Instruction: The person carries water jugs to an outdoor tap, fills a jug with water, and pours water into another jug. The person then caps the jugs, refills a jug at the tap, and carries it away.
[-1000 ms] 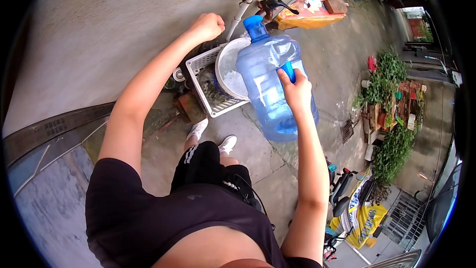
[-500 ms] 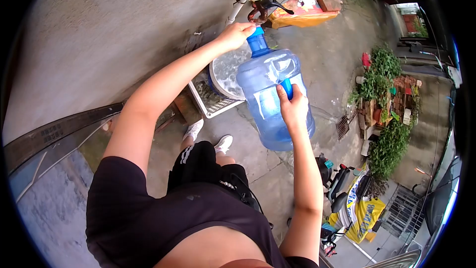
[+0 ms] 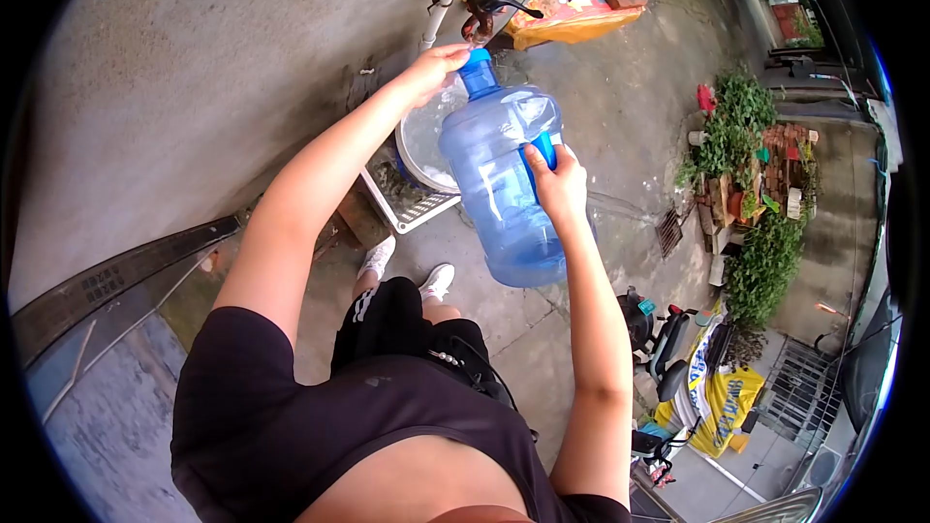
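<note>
A large clear-blue water jug is held up in front of me, its neck tilted toward the wall tap. My right hand is closed round the blue handle on its side. At the mouth, my left hand pinches the blue rim between thumb and fingers. Just beyond that rim is the rusty tap with a black lever. Behind the jug, a round bucket of water stands in a white plastic crate, partly hidden.
A rough wall runs along my left. An orange-covered stand lies past the tap. To the right are potted plants, a floor drain grate and a scooter beside a yellow sack.
The jug and both hands have shifted slightly left in view, along with the tap and surroundings. Both hands keep their hold on the jug.
</note>
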`<state>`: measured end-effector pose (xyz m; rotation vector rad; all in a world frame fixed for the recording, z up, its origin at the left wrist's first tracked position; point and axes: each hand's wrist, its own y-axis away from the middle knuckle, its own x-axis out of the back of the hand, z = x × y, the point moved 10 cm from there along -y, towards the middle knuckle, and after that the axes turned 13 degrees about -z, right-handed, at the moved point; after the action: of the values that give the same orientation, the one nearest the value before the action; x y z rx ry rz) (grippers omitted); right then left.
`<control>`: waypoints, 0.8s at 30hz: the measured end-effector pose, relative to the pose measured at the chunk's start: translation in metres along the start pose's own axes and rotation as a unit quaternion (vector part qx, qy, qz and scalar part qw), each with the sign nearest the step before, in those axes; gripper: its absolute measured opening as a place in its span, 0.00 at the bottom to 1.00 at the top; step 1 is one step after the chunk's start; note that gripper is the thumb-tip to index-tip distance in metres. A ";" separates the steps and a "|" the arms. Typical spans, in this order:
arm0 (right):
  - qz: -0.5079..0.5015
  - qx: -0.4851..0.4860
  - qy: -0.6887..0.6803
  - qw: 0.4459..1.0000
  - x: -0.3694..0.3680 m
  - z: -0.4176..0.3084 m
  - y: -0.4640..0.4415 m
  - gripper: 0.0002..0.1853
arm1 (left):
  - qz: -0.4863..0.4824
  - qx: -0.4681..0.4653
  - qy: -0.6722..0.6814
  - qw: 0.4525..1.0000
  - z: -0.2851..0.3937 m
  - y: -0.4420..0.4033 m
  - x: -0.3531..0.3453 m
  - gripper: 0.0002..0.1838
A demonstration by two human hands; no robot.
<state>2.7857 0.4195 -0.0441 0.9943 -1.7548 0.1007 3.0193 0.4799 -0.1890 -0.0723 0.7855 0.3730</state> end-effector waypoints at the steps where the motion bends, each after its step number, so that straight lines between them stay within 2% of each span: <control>1: 0.007 0.016 0.027 0.999 -0.001 -0.006 0.003 0.25 | 0.021 -0.002 -0.133 0.991 0.009 0.005 0.009 0.17; 2: 0.014 0.033 0.054 0.998 -0.003 -0.012 0.005 0.25 | 0.040 -0.005 -0.264 0.964 0.020 0.009 0.017 0.17; 3: 0.021 0.037 0.089 0.995 -0.006 -0.016 0.006 0.23 | 0.081 -0.029 -0.311 0.946 0.029 0.012 0.029 0.13; 4: 0.020 0.040 0.087 0.995 -0.009 -0.016 0.006 0.23 | 0.083 -0.028 -0.313 0.946 0.044 0.021 0.021 0.13; 6: 0.048 0.075 0.135 0.987 -0.012 -0.024 0.009 0.21 | 0.144 0.070 -0.524 0.836 0.072 0.040 0.018 0.14; 7: 0.060 0.089 0.151 0.983 -0.012 -0.027 0.010 0.20 | 0.176 0.054 -0.569 0.801 0.085 0.042 0.019 0.17; 8: 0.060 0.090 0.149 0.983 -0.012 -0.025 0.010 0.20 | 0.176 0.055 -0.571 0.800 0.092 0.044 0.015 0.17; 10: 0.082 0.106 0.154 0.979 -0.009 -0.027 0.012 0.19 | 0.186 0.063 -0.634 0.748 0.127 0.051 -0.020 0.19; 11: 0.083 0.106 0.153 0.979 -0.009 -0.026 0.012 0.19 | 0.184 -0.034 -0.697 0.693 0.146 0.051 -0.043 0.20; 12: 0.091 0.109 0.144 0.979 -0.008 -0.025 0.014 0.20 | 0.183 -0.035 -0.698 0.692 0.152 0.051 -0.055 0.20; 14: 0.101 0.111 0.133 0.980 -0.007 -0.025 0.016 0.20 | 0.207 -0.171 -0.760 0.592 0.187 0.063 -0.118 0.19; 15: 0.102 0.113 0.139 0.979 -0.007 -0.026 0.017 0.20 | 0.206 -0.171 -0.761 0.590 0.198 0.060 -0.138 0.19; 17: 0.103 0.114 0.143 0.978 -0.007 -0.027 0.020 0.20 | 0.205 -0.005 -0.814 0.544 0.197 0.038 -0.155 0.19; 18: 0.105 0.115 0.155 0.976 -0.007 -0.029 0.022 0.19 | 0.203 -0.006 -0.815 0.542 0.196 0.028 -0.160 0.19; 21: 0.108 0.116 0.167 0.973 -0.006 -0.030 0.027 0.19 | 0.178 0.049 -0.822 0.539 0.191 0.001 -0.163 0.36; 24: 0.116 0.114 0.165 0.973 -0.003 -0.026 0.034 0.19 | 0.227 0.041 -0.820 0.525 0.188 -0.010 -0.161 0.31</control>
<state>2.7831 0.4560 -0.0226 0.8709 -1.5653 0.5963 3.0462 0.4595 0.0563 0.5533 -1.1545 0.6855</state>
